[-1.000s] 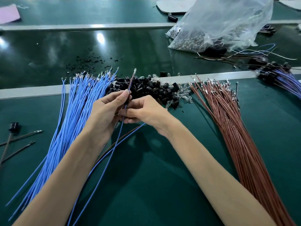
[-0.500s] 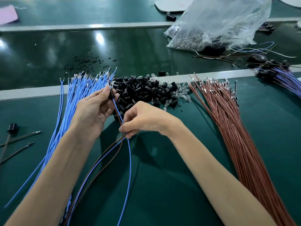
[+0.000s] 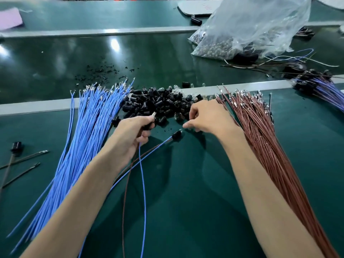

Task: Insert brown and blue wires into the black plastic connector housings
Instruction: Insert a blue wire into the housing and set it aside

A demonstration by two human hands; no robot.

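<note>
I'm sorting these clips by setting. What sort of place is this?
Most likely a factory assembly bench for wire harnesses: bulk bundles of blue wires and brown wires with crimped ends, a heap of black connector housings, all on a green bench mat.

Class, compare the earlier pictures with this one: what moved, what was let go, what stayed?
The right hand let go of the blue wire and moved right, to the right end of the pile of black housings. The left hand still grips that wire. The blue bundle, brown bundle and plastic bag stayed put.
</note>
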